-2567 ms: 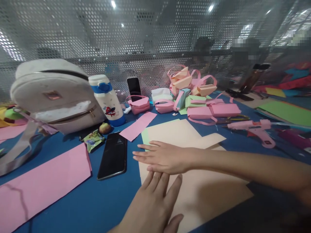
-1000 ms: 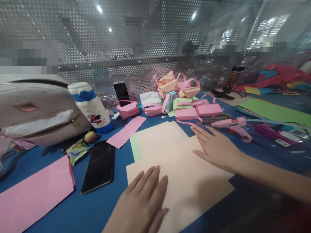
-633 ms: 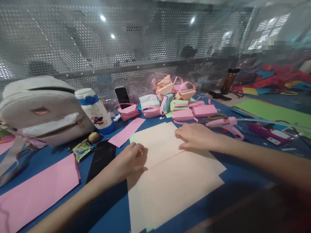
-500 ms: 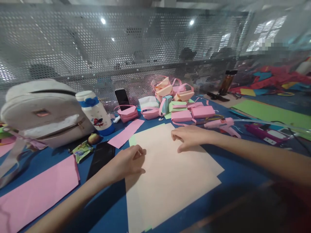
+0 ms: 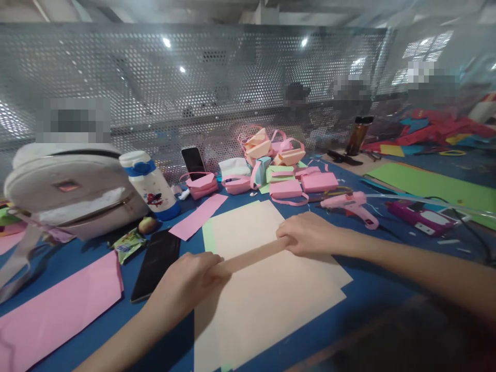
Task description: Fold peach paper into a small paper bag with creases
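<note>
Pink folded paper sheet (image 5: 65, 310): on blue worktop (image 5: 163, 346), 9 o'clock of the stack, well apart from both hands.
Black flat phone (image 5: 157, 263): between 9 and 10 o'clock, just beside left wrist; a sideways elbow or wrist swing could knock it.
Left hand (image 5: 199, 274): 10 o'clock of the top sheet; grip clamped on left end of its raised edge, fingertips partly hidden. Uneven pull vs. the other hand could skew the edge or crease it off line.
Pale green paper sheet (image 5: 208, 237): mostly covered, strip showing at 11 o'clock; under-layers look loose, could slide if a palm drags.
Cream rectangular paper sheet (image 5: 267, 310): top of stack, centre, in front of the person; far edge raised as a narrow band between the hands. Too much tension could tear it; too little, middle could buckle.
Right hand (image 5: 304, 235): 1 o'clock of sheet; grip pinched on right end of same edge. Slip here would let the band spring flat.
Pink plastic glue gun (image 5: 351, 204): 2 o'clock, near right forearm; reaching over could snag it, maybe burn if hot (can't tell).
</note>
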{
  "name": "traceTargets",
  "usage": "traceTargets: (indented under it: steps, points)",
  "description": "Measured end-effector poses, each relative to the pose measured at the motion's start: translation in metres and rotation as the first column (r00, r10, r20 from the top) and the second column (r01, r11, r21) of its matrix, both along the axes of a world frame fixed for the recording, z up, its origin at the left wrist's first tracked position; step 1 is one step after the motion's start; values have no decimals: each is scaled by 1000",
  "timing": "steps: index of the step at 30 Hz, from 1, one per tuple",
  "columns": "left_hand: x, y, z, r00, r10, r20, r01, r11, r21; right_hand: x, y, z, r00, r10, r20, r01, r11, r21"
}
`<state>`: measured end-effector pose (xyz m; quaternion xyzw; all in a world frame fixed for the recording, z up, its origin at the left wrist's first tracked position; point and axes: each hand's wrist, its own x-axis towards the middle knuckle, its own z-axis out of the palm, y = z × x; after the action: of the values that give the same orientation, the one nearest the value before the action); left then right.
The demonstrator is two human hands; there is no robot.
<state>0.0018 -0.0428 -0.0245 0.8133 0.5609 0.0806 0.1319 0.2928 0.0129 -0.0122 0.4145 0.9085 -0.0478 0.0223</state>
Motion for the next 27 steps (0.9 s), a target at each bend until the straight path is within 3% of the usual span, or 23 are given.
traceTargets:
  steps: [4,7,13,16,20,24,27]
  points:
    - [5,-15,-3,967,-56,-248,93,986,139,1,-17,-9,995,100,1,-99,979,179]
    - [8,-33,-12,897,-73,-435,214,935,284,1,-32,-20,986,144,87,-162,950,268]
    - [4,-71,-37,829,-135,-543,397,826,400,11,-55,-42,982,147,120,-183,904,387]
    - [5,-84,-50,842,-117,-527,363,846,392,7,-63,-38,988,153,14,-150,938,313]
    - [16,-88,-52,854,-67,-516,300,873,384,-19,-72,-31,950,262,-168,-257,965,51]
    - [22,-86,-46,866,-153,-477,350,866,357,-46,-78,-39,920,286,-268,-318,944,-84]
    - [17,-88,-46,898,-229,-376,367,860,355,-49,-80,-42,913,267,-309,-320,937,-137]
